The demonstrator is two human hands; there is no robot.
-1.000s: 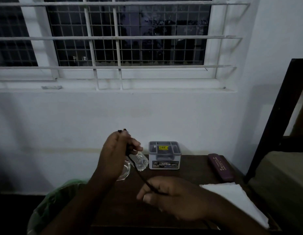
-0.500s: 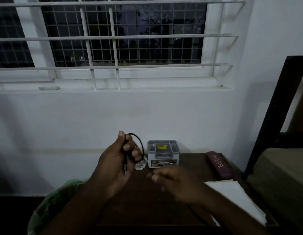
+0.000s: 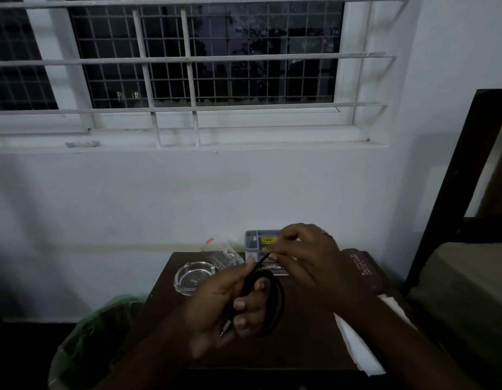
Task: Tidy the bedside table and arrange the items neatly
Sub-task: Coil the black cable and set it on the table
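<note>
Above the dark wooden bedside table [image 3: 306, 347] my left hand [image 3: 230, 308] grips a black cable [image 3: 277, 302] wound into a loop, its metal plug sticking out below the fingers. My right hand [image 3: 308, 260] pinches the free end of the same cable just above the loop. At the back of the table stand a clear glass ashtray [image 3: 192, 277], a tipped clear glass [image 3: 221, 253] and a small grey organiser box [image 3: 258, 240] with a yellow label, partly hidden by my right hand.
A maroon spectacle case [image 3: 362, 270] lies at the table's right edge, with a white cloth [image 3: 359, 342] in front of it. A green-lined waste bin [image 3: 98, 330] stands left of the table. A dark bed frame [image 3: 452, 190] rises on the right; wall and barred window behind.
The cable has gone from one long strand to a wound loop in my left hand. My left hand has dropped lower, uncovering the ashtray and glass; my right hand has risen to the cable's end.
</note>
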